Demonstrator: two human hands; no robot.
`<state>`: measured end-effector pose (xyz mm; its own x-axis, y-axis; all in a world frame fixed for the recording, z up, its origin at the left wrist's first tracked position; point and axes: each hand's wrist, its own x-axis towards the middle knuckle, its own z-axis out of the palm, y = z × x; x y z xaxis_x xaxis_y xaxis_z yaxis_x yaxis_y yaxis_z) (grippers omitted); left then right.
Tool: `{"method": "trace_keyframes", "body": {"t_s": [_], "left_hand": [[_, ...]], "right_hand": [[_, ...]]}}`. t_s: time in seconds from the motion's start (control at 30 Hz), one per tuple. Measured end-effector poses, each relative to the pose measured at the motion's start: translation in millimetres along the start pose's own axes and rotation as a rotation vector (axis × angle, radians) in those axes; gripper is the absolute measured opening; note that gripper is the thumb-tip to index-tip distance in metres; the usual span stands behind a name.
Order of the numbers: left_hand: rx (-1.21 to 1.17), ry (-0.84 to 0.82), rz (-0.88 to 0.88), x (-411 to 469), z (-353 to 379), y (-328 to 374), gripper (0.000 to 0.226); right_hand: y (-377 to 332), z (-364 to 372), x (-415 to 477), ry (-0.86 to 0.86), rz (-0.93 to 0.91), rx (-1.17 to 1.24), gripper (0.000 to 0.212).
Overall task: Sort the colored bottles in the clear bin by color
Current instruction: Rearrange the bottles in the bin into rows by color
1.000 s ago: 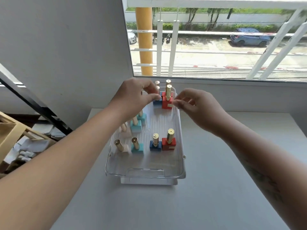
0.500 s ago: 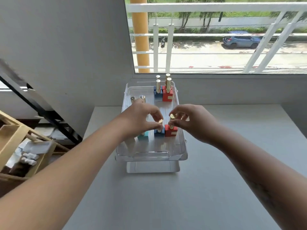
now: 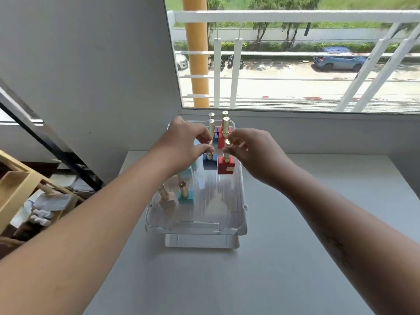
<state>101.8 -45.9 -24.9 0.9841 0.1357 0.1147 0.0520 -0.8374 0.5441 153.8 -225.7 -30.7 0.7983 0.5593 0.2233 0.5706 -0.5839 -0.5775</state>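
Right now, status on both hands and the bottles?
Left hand pinching dark blue bottle cap. Right hand pinching red bottle cap. Both over clear bin. Nothing blocking.

Both forearms are bare from elbow to wrist with no sleeves showing, the left hand (image 3: 181,144) and right hand (image 3: 256,153) wear no gloves, rings or watch, and a faint dark marking, too blurred to read, runs along the right forearm.

Blue bottle (image 3: 209,162), red bottle (image 3: 226,165) now lifted
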Motion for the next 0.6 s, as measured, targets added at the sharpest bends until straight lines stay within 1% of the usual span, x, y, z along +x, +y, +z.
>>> {"method": "trace_keyframes", "body": {"t_s": [0.13,0.3,0.4,0.6], "left_hand": [[0.009,0.081,-0.072,18,5,1,0.015],[0.005,0.143,-0.158,34,17,-6,0.015],[0.003,0.172,-0.17,40,25,-10,0.016],[-0.098,0.179,-0.153,45,36,-14,0.019]], "right_hand": [[7,3,22,0.052,0.02,-0.005,0.021],[13,10,42,0.04,0.04,-0.05,0.018],[17,15,47,0.03,0.046,-0.089,0.016],[20,19,48,0.04,0.082,-0.101,0.016]]}}
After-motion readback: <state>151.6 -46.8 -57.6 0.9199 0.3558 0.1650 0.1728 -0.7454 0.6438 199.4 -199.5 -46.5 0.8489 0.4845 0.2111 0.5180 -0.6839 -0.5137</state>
